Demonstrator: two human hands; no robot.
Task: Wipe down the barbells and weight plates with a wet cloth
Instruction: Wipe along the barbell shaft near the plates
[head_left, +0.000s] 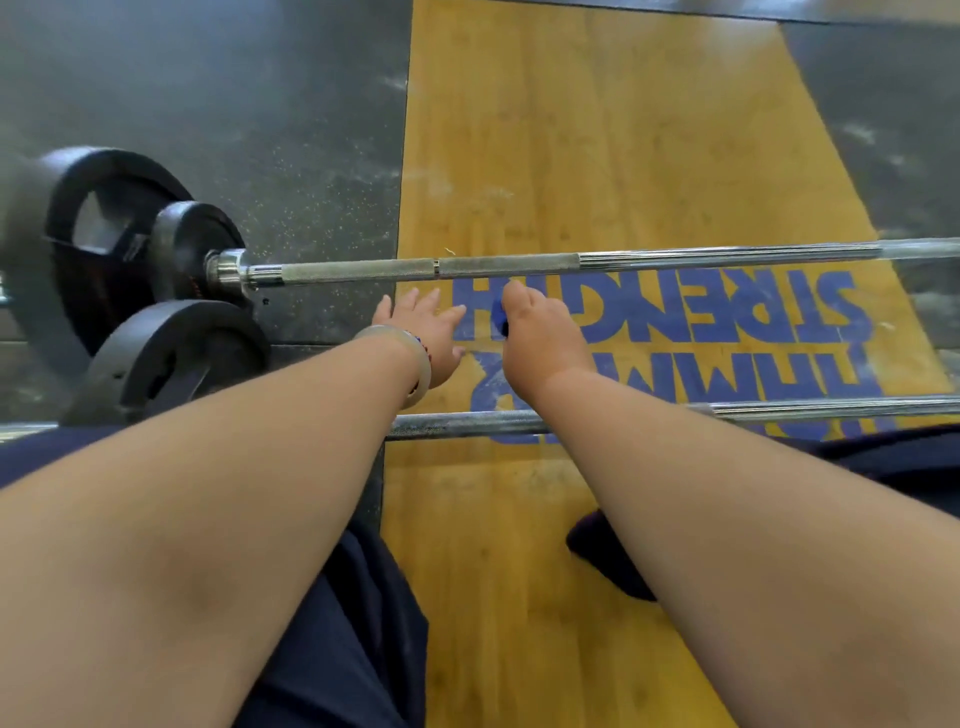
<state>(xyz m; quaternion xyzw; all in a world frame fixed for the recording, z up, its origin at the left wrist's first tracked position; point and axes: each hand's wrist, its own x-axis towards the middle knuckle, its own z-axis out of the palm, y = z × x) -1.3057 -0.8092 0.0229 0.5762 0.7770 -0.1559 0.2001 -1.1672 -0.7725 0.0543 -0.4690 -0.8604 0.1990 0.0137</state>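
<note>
Two steel barbells lie across the floor. The far barbell (519, 266) runs from black weight plates (104, 244) at the left off the right edge. The near barbell (467, 423) passes under both my forearms and carries a smaller black plate (171, 358) at its left end. My right hand (540, 335) hovers between the bars, fingers closed around a small bit of blue cloth (500, 317). Beside it, my left hand (426, 332) is spread flat and holds nothing, a bangle on its wrist.
A yellow wooden platform (597, 130) with blue lettering lies under the bars, flanked by dark speckled rubber flooring (260, 130). My dark trousers fill the bottom left, and a dark foot or sock (608, 561) rests on the wood below my right arm.
</note>
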